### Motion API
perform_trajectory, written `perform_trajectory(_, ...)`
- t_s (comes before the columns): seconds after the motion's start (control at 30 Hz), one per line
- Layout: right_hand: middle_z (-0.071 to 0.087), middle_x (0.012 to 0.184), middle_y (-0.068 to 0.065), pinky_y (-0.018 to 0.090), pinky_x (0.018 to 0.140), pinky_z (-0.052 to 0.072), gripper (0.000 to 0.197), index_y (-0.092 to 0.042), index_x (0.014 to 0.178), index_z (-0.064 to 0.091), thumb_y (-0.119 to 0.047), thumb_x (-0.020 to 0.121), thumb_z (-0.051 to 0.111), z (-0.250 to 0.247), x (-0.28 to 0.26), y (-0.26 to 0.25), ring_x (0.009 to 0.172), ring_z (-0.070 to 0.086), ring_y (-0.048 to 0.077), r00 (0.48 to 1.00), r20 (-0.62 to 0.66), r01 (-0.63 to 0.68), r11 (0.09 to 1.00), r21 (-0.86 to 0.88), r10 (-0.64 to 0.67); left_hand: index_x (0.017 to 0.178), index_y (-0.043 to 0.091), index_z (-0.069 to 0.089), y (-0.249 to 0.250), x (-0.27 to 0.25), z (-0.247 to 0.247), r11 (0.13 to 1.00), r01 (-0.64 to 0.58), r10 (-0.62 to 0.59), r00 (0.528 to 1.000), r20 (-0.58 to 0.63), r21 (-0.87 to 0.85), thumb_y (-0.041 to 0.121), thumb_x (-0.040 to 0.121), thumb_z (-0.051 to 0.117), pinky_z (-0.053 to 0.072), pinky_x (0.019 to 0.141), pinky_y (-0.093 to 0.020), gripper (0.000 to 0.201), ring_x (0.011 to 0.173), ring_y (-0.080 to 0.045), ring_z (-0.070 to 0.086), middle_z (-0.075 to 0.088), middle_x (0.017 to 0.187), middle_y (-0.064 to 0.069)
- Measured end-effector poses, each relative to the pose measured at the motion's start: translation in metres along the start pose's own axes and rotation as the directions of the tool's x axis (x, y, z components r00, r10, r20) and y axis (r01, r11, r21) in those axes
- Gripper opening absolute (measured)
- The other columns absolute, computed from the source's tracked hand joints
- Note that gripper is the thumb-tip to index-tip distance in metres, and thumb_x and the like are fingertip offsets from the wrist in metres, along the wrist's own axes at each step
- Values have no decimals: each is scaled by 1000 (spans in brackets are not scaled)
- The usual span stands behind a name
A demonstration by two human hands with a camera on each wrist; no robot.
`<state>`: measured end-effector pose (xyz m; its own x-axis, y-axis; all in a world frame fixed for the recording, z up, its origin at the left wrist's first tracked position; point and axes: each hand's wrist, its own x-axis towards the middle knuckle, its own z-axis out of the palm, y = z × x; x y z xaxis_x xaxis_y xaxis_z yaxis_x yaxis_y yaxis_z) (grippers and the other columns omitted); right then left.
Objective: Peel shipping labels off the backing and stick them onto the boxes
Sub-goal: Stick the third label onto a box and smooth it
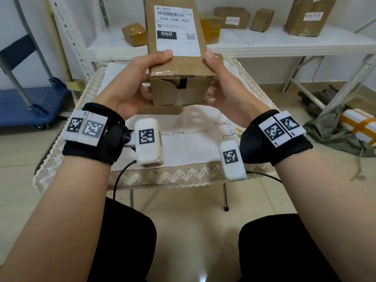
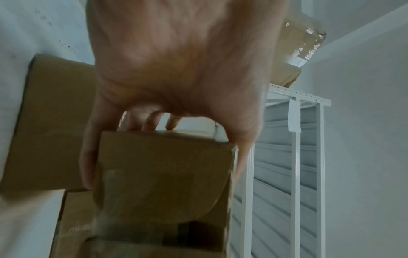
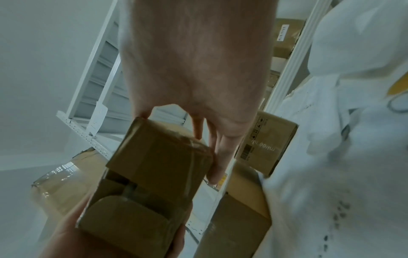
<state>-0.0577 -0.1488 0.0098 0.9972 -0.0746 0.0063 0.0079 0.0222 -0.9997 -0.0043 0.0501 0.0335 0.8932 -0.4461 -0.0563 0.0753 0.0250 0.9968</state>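
Box [image 1: 179, 64] labelled, raised; left hand [image 1: 130, 84], right hand [image 1: 225, 86] clasp sides.

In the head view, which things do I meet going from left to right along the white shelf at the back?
Small taped box → held box with the label → box with a white label → small plain box → tall wrapped package.

The box [image 1: 177, 64] is plain brown; its label [image 1: 176, 29] is white with black print. The table [image 1: 183, 151] cloth looks cream, with a zigzag lace edge. Black wristbands [image 1: 105, 137] carry checkered markers.
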Motion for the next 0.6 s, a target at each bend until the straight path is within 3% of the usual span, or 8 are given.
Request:
perform_trajectory(0.03, 77, 89, -11, 48, 107, 52, 47, -25, 140, 55, -54, 107, 39, 4, 1, 0, 75, 73, 4, 1000, 13, -2, 1000, -4, 2, 100, 27, 68, 1, -1, -6, 1000, -9, 8, 1000, -22, -27, 44, 90, 69, 50, 76, -30, 20, 69, -17, 57, 66, 86, 5)
perform_trajectory(0.1, 75, 114, -2, 47, 106, 53, 60, -24, 149, 48, -62, 103, 41, 11, 3, 0, 93, 75, 12, 1000, 25, -19, 999, -32, 20, 108, 28, 70, 2, -1, -21, 995, -51, 42, 994, -98, -90, 47, 87, 71, 53, 93, -40, 28, 97, -25, 66, 71, 111, 0)
perform_trajectory(0.13, 68, 131, 3, 47, 105, 54, 63, -25, 152, 45, -63, 101, 44, 14, 5, 1, 105, 74, 18, 999, 23, -29, 998, -55, 30, 116, 28, 71, 4, -1, -29, 990, -74, 56, 987, -152, -119, 48, 85, 72, 55, 95, -45, 37, 110, -25, 69, 73, 121, 0)
perform_trajectory(0.2, 57, 141, 6, 45, 102, 56, 60, -25, 151, 43, -59, 101, 49, 19, 7, 5, 114, 70, 23, 999, 20, -40, 994, -105, 42, 129, 27, 68, 7, -2, -44, 982, -107, 67, 969, -236, -157, 49, 82, 73, 58, 90, -49, 52, 118, -22, 69, 72, 128, -2)
perform_trajectory(0.3, 58, 139, 5, 41, 98, 59, 57, -23, 150, 44, -54, 102, 53, 22, 9, 12, 115, 70, 21, 998, 24, -46, 992, -121, 50, 134, 25, 65, 9, -2, -68, 965, -133, 56, 947, -316, -226, 45, 87, 69, 59, 88, -47, 51, 114, -21, 71, 74, 124, -1)
perform_trajectory(0.43, 61, 137, 6, 38, 96, 60, 53, -24, 147, 49, -51, 102, 55, 22, 14, 19, 114, 71, 21, 999, 29, -34, 991, -131, 38, 126, 22, 69, 3, -3, -91, 917, -134, -23, 923, -384, -376, 37, 92, 64, 60, 75, -40, 38, 107, -22, 73, 76, 117, -3)
perform_trajectory(0.53, 64, 134, 7, 37, 93, 61, 50, -23, 144, 51, -49, 102, 57, 25, 16, 22, 113, 71, 24, 999, 15, -37, 994, -103, 39, 120, 21, 70, -5, -4, -102, 918, -108, -70, 903, -424, -382, 38, 91, 62, 58, 66, -32, 34, 89, -21, 73, 76, 103, -3)
perform_trajectory(0.6, 65, 134, 8, 37, 92, 61, 49, -22, 143, 53, -49, 102, 58, 27, 17, 24, 113, 71, 27, 999, -2, -45, 995, -89, 45, 112, 20, 71, -11, -2, -106, 922, -93, -92, 892, -443, -377, 36, 93, 59, 58, 66, -30, 26, 77, -19, 71, 76, 90, -2)
